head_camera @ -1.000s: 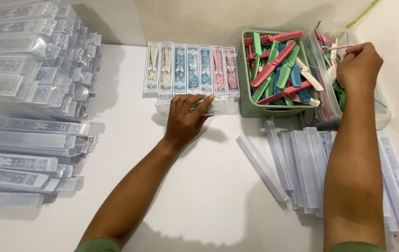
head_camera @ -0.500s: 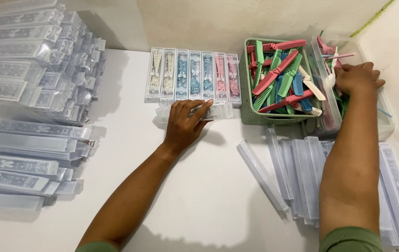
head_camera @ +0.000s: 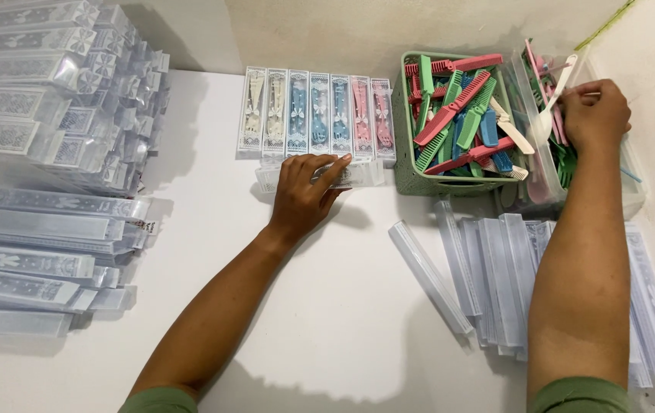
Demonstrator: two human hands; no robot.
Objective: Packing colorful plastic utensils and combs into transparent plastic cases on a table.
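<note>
Your left hand (head_camera: 303, 193) lies flat, fingers spread, on a clear box (head_camera: 320, 174) at frame centre. Your right hand (head_camera: 594, 115) pinches utensils in the tub (head_camera: 633, 187), upper right. Seven filled boxes (head_camera: 317, 115) stand lined above; empty sleeves (head_camera: 496, 275) lower right still wait, combs (head_camera: 454, 115) remain in the basket (head_camera: 450, 183)

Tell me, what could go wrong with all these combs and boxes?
The right hand digs in a crowded clear tub of plastic pieces, so pulling one out might drag others over the rim. The green basket is heaped with combs above its edge; a bump could spill them. The left hand presses a clear box right by the row of packed boxes; a push could knock that row crooked.
</note>
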